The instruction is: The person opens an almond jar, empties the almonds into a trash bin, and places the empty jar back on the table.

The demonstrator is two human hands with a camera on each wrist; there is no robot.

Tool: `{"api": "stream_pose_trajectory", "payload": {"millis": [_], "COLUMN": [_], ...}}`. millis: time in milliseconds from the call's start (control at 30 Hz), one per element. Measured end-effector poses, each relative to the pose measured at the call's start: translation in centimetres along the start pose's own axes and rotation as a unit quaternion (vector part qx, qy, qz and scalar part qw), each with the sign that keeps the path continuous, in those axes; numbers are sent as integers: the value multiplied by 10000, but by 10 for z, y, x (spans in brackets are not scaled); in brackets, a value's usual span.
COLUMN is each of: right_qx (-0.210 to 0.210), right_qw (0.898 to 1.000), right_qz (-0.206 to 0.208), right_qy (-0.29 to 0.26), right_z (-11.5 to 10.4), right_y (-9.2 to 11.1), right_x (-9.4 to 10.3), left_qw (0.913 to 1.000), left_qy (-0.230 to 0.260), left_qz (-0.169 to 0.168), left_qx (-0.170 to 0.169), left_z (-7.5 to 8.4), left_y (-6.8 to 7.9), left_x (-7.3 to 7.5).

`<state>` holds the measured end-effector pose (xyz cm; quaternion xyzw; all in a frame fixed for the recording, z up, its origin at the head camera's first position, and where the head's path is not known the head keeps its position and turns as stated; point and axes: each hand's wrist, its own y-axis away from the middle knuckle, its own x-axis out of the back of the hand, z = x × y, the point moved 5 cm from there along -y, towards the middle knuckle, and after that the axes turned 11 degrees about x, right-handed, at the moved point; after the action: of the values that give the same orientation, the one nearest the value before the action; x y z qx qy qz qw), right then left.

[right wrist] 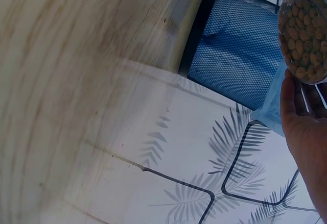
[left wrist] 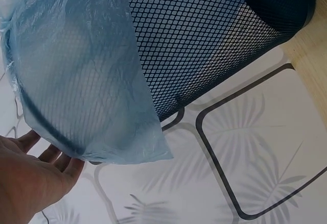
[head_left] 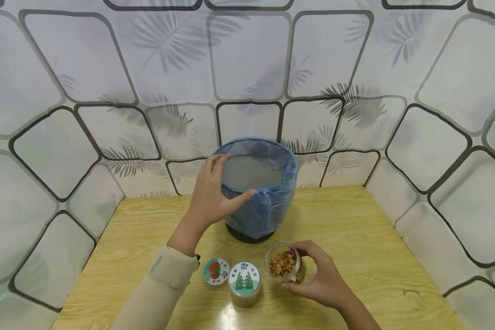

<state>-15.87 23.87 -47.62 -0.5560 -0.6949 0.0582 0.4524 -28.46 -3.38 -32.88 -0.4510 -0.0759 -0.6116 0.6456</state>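
Observation:
A mesh bin lined with a blue plastic bag stands upright on the table. My left hand is at the bin's left rim, fingers and thumb spread apart. In the left wrist view its fingertips touch the bag at the rim. With my right hand I grip a clear jar, fingers on one side and thumb on the other. The jar has no lid on it and is tilted, its mouth towards the left. Brown nuts, which look like almonds, are inside.
In front of the bin, a flat round lid with a red picture lies beside a lidded jar with a green picture. All rest on a wooden table. Patterned wall covering surrounds it at the back and sides.

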Motion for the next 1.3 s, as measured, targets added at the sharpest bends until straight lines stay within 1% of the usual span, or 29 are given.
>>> {"api": "stream_pose_trajectory", "payload": {"millis": [333, 467, 600, 767, 900, 1033, 1167, 1300], "right_qx": [-42, -45, -42, -48, -59, -81, -94, -92], "right_qw": [10000, 10000, 10000, 10000, 10000, 10000, 10000, 10000], "right_qz": [2, -7, -14, -15, -9, -11, -5, 15], "right_qy": [34, 12, -18, -39, -39, -7, 26, 0], "right_z": [-1, 0, 1, 0, -1, -1, 0, 0], "right_y": [2, 3, 2, 1, 0, 0, 2, 2], "right_x": [1, 0, -2, -3, -3, -3, -4, -4], "left_qw": [9999, 9997, 9995, 9985, 9981, 9979, 9950, 9891], "left_qy": [36, 75, 113, 119, 50, -192, -733, -1241], "left_qz": [-123, -155, -177, -415, -530, -554, -640, -762], "left_qx": [59, 147, 244, 331, 308, 279, 236, 201], "left_z": [-5, -6, -2, 3, 2, 0, -4, -5], "left_y": [-9, -17, -25, -33, -36, -37, -36, -36], "left_x": [-4, -5, -5, -7, -11, -15, -21, -25]}}
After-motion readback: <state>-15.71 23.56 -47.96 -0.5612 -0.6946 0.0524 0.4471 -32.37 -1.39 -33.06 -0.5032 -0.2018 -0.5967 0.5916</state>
